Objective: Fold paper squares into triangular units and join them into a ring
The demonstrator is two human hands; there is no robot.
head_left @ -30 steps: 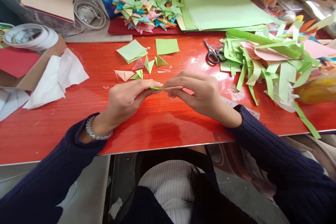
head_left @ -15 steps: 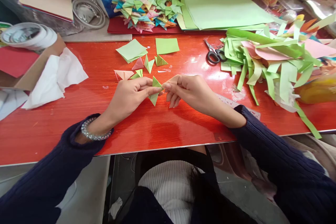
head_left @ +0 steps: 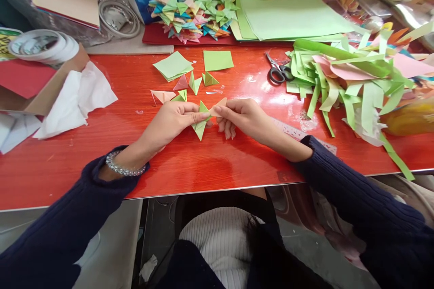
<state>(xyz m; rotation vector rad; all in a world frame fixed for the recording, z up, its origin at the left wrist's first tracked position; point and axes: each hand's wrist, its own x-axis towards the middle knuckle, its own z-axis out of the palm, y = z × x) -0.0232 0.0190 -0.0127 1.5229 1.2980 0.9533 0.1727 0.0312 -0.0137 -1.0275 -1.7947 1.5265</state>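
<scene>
My left hand (head_left: 174, 122) pinches a folded green paper piece (head_left: 200, 129) between thumb and fingers, with its pointed ends up and down. My right hand (head_left: 241, 117) grips a folded peach paper piece (head_left: 221, 105) by thumb and forefinger. The two pieces meet between my fingertips; whether one is tucked into the other is hidden. Just beyond my left hand lie several small folded triangles, among them a peach one (head_left: 163, 96), a pink one (head_left: 181, 82) and a green one (head_left: 195, 83).
Behind the triangles are pale green paper squares (head_left: 173, 66) and a brighter green square (head_left: 219, 60). Black-handled scissors (head_left: 277, 73) lie near a heap of paper strips (head_left: 349, 70). A ruler (head_left: 294, 131) is partly under my right arm. Joined folded-paper rings (head_left: 183, 11) sit at the back.
The green piece has turned from edge-on to showing its broad face. The peach piece has tilted upward in my right hand, and both hands have stayed close together.
</scene>
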